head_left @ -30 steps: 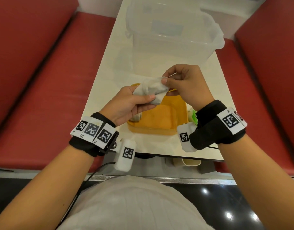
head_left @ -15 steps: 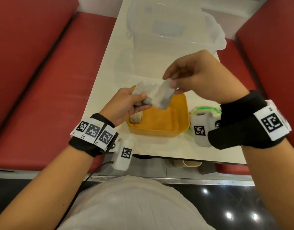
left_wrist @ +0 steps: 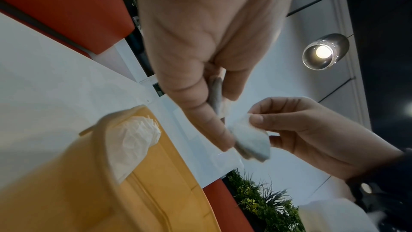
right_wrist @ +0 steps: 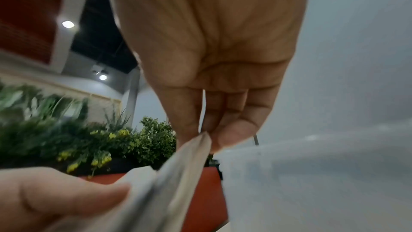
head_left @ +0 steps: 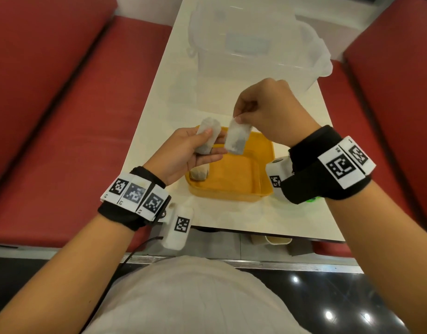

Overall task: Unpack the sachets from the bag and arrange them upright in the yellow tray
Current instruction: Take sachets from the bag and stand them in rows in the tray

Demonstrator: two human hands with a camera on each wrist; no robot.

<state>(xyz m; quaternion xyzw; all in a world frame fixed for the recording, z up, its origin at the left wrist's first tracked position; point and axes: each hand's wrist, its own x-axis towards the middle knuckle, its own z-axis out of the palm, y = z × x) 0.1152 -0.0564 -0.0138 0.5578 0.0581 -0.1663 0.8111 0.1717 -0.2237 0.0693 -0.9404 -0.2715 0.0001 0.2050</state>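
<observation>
My left hand point(head_left: 195, 150) grips a pale grey-white sachet point(head_left: 207, 135) above the left rim of the yellow tray point(head_left: 231, 191). My right hand point(head_left: 246, 116) pinches the top corner of a second sachet point(head_left: 236, 139), which hangs over the tray's far edge. In the left wrist view the hanging sachet point(left_wrist: 252, 140) dangles beside my left fingers point(left_wrist: 200, 112). In the right wrist view its top edge point(right_wrist: 196, 149) sits between my right fingertips point(right_wrist: 225, 140). One sachet point(head_left: 200, 173) stands in the tray's left corner point(left_wrist: 133, 145). No bag is visible.
A clear plastic tub point(head_left: 251, 51) stands at the far end of the white table point(head_left: 159, 112). Red bench seats point(head_left: 58, 116) run along both sides. A green-topped object point(head_left: 312, 200) lies right of the tray, mostly hidden by my right wrist.
My right hand has pulled one sachet away from the bundle in my left hand and lifted it to the right. The left hand has stayed over the tray.
</observation>
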